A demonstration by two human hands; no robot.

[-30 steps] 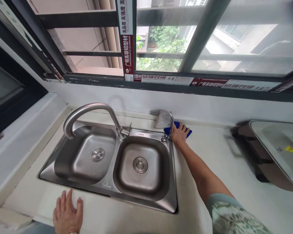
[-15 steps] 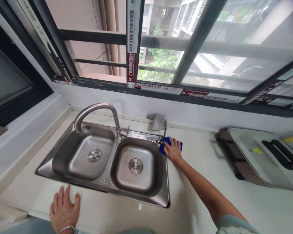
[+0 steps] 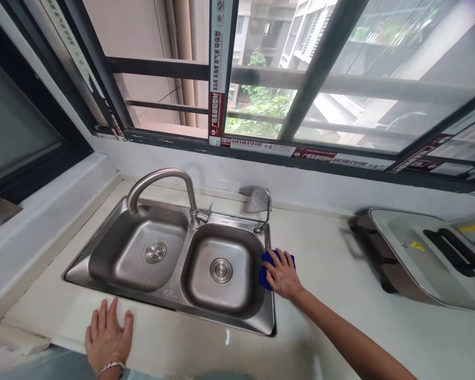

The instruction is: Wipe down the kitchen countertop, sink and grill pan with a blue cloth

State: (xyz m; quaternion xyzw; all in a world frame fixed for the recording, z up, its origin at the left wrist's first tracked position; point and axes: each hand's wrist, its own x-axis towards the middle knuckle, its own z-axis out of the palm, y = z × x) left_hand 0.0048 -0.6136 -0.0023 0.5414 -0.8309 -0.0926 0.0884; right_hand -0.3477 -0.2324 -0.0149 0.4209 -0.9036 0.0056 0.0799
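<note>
My right hand (image 3: 283, 275) presses a folded blue cloth (image 3: 266, 278) against the right rim of the steel double sink (image 3: 174, 301), beside the smaller basin. Its fingers curl over the cloth's top. Flat on the white counter (image 3: 190, 338) in front of the larger basin rests my left hand (image 3: 108, 338), fingers spread, holding nothing; a bracelet circles its wrist. Between the basins at the back stands the curved faucet (image 3: 193, 198), its spout over the left basin. A small thin spout (image 3: 268, 211) rises from the sink's back right corner, above the cloth.
A grey cloth (image 3: 257, 199) hangs by the wall behind the thin spout. On the right of the counter sits an appliance (image 3: 415, 258) with a glass lid and black handle. A window frame (image 3: 261, 145) runs along the back wall.
My right hand has slid the blue cloth from the back right corner toward me along the sink's right rim. The view has shifted slightly; my left hand stays on the counter.
</note>
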